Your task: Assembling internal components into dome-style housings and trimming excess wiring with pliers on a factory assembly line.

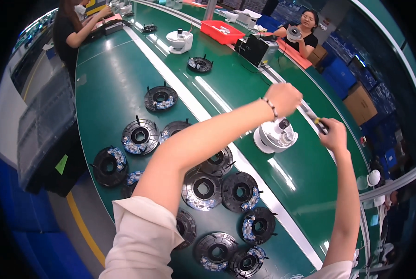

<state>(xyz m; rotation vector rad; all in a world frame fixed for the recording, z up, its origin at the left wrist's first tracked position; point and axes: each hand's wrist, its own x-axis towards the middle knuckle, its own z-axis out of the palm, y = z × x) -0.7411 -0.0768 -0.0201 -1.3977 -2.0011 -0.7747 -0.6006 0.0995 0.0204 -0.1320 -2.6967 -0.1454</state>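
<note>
My left hand [284,100], a beaded bracelet at its wrist, is raised past a white camera-like device [274,139] on the green bench. Its fingers are curled closed, and whatever they may hold is hidden. The device stands upright, with a black lens-like part on top and a round white base. To the right of it, my right hand [336,135] grips a slim hand tool [320,123] with a black handle and a yellow band. The tool points up and left toward my left hand; its tip is blurred.
Several black ring-shaped parts [202,187] with blue circuit boards lie under and around my left forearm. A pale rail [273,207] runs along the bench. Farther off are another white device [179,42], a red tray [219,32], a black box [256,50] and co-workers [305,35].
</note>
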